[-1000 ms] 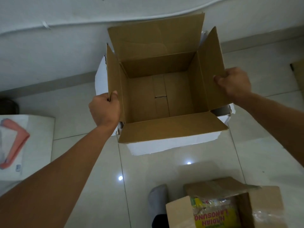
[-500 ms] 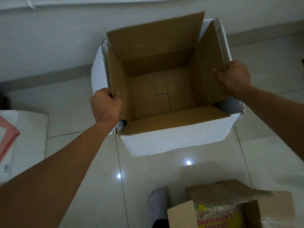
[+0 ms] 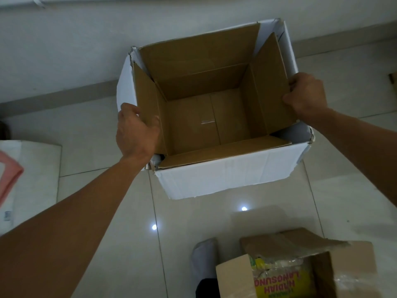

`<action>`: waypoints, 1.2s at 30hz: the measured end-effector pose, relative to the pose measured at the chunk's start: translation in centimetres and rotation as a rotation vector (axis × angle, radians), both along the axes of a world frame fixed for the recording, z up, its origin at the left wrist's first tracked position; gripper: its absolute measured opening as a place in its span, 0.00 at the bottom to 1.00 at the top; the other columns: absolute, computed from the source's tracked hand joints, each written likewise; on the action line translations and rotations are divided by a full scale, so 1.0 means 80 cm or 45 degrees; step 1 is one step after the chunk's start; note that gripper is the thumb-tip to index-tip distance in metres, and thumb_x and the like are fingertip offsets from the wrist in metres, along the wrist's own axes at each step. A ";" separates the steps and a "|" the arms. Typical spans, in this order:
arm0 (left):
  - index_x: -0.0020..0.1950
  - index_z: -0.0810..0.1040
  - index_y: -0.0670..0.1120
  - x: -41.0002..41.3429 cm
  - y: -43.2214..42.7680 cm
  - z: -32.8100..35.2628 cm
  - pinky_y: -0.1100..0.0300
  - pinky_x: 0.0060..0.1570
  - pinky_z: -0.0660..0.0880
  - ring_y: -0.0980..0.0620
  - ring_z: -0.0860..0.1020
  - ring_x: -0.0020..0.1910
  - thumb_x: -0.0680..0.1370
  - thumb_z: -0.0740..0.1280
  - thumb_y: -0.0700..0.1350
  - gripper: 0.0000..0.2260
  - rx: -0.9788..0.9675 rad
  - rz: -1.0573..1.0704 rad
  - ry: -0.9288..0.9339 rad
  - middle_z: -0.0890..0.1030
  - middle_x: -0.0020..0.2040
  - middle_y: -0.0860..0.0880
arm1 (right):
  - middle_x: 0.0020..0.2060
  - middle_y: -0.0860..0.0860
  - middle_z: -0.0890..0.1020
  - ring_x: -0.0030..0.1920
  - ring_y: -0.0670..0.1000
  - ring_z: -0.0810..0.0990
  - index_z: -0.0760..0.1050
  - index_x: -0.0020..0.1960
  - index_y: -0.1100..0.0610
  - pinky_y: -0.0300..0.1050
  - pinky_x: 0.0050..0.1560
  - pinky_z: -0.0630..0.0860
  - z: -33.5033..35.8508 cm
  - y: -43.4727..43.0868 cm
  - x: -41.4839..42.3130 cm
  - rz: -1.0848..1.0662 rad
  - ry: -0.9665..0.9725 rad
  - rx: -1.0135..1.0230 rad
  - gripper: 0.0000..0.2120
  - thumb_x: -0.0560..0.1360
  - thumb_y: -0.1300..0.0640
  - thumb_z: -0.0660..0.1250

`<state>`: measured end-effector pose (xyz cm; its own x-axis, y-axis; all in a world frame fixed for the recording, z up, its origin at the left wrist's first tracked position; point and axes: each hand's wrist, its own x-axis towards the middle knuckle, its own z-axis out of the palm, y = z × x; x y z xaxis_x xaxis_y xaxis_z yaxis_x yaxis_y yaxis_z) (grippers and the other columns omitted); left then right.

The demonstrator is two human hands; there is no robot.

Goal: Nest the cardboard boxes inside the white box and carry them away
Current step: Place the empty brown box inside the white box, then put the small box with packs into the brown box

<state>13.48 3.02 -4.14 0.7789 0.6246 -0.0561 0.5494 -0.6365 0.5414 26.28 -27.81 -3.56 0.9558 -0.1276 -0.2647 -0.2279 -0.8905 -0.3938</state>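
An open brown cardboard box (image 3: 206,123) sits nested inside a larger white box (image 3: 227,177) on the tiled floor near the wall. Its four flaps stand up and it is empty. My left hand (image 3: 136,132) rests on the brown box's left flap, fingers loosened and spread over its edge. My right hand (image 3: 306,94) grips the top edge of the right flap. A second, smaller brown cardboard box (image 3: 300,269) with yellow packets inside stands at the bottom right.
A white wall with a grey skirting (image 3: 58,95) runs behind the boxes. A white mat with a pink cloth (image 3: 10,177) lies at the left edge. A grey-socked foot (image 3: 204,257) is next to the smaller box.
The brown box has sunk deeper into the white box, whose walls now show all round. My left hand has loosened from a fist on the left flap.
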 end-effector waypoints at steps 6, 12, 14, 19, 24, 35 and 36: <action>0.60 0.71 0.43 -0.025 -0.019 0.026 0.57 0.41 0.66 0.44 0.76 0.50 0.75 0.68 0.48 0.16 0.086 0.003 -0.026 0.75 0.56 0.42 | 0.60 0.61 0.73 0.56 0.62 0.75 0.68 0.64 0.58 0.51 0.47 0.71 0.026 -0.003 -0.040 0.073 -0.157 -0.060 0.23 0.70 0.64 0.64; 0.61 0.71 0.42 -0.080 -0.057 0.063 0.54 0.49 0.71 0.43 0.74 0.57 0.75 0.69 0.45 0.17 0.037 -0.065 -0.121 0.74 0.59 0.41 | 0.58 0.60 0.73 0.52 0.62 0.76 0.68 0.63 0.57 0.52 0.46 0.73 0.050 -0.027 -0.108 0.165 -0.168 -0.081 0.23 0.69 0.63 0.66; 0.62 0.71 0.42 -0.112 -0.078 0.078 0.49 0.54 0.73 0.42 0.74 0.57 0.75 0.69 0.44 0.17 0.024 -0.075 -0.149 0.74 0.59 0.41 | 0.57 0.59 0.74 0.52 0.62 0.76 0.68 0.62 0.57 0.54 0.48 0.75 0.057 -0.043 -0.142 0.191 -0.167 -0.044 0.21 0.70 0.61 0.66; 0.60 0.71 0.41 -0.219 -0.144 0.103 0.49 0.54 0.72 0.41 0.74 0.55 0.74 0.67 0.43 0.16 0.003 -0.033 -0.195 0.75 0.58 0.40 | 0.57 0.58 0.74 0.52 0.61 0.76 0.68 0.62 0.56 0.51 0.48 0.73 0.076 -0.108 -0.253 0.264 -0.089 0.047 0.20 0.71 0.59 0.65; 0.60 0.72 0.41 -0.340 -0.218 0.096 0.56 0.54 0.68 0.42 0.74 0.58 0.73 0.67 0.45 0.17 -0.092 0.111 -0.103 0.75 0.60 0.41 | 0.58 0.56 0.74 0.51 0.56 0.76 0.68 0.62 0.55 0.45 0.45 0.70 0.078 -0.185 -0.367 0.320 0.075 0.115 0.20 0.71 0.58 0.66; 0.61 0.73 0.43 -0.531 -0.323 0.017 0.52 0.56 0.71 0.45 0.75 0.60 0.74 0.69 0.46 0.17 -0.188 0.109 0.253 0.76 0.60 0.43 | 0.59 0.57 0.75 0.50 0.58 0.77 0.69 0.63 0.55 0.45 0.44 0.73 0.004 -0.317 -0.544 0.223 0.386 0.072 0.21 0.71 0.57 0.68; 0.61 0.73 0.43 -0.539 -0.327 0.008 0.52 0.56 0.71 0.45 0.75 0.60 0.74 0.69 0.46 0.18 -0.192 0.112 0.278 0.76 0.61 0.43 | 0.59 0.57 0.75 0.51 0.58 0.77 0.69 0.63 0.55 0.46 0.45 0.73 -0.005 -0.324 -0.554 0.213 0.402 0.073 0.21 0.71 0.56 0.68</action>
